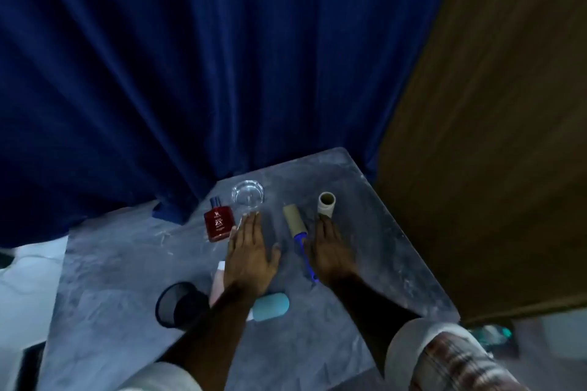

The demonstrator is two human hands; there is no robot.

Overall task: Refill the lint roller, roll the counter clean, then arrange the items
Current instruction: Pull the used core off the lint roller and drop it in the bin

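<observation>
Left hand (251,251) and right hand (332,251) are lying flat on the grey desk (127,263), fingers straight, grasping nothing. Blue-handled lint roller (297,232) is lying between them, with the refill roll (326,204) standing upright by the right fingertips. Red perfume bottle (219,222) and glass ashtray (247,194) are sitting past the left hand.

A grey marbled stone counter (127,263) is carrying a blue-handled lint roller with a bare cardboard core (297,228). Just right of the roller, a pale paper refill roll (326,204) is standing upright. Left of it, a clear glass ashtray (247,194) and a red square perfume bottle (219,222) are sitting. Nearer than it, a pale blue oval case (273,305), a pink tube (217,287) and a black mesh cup (178,303) are resting.
</observation>
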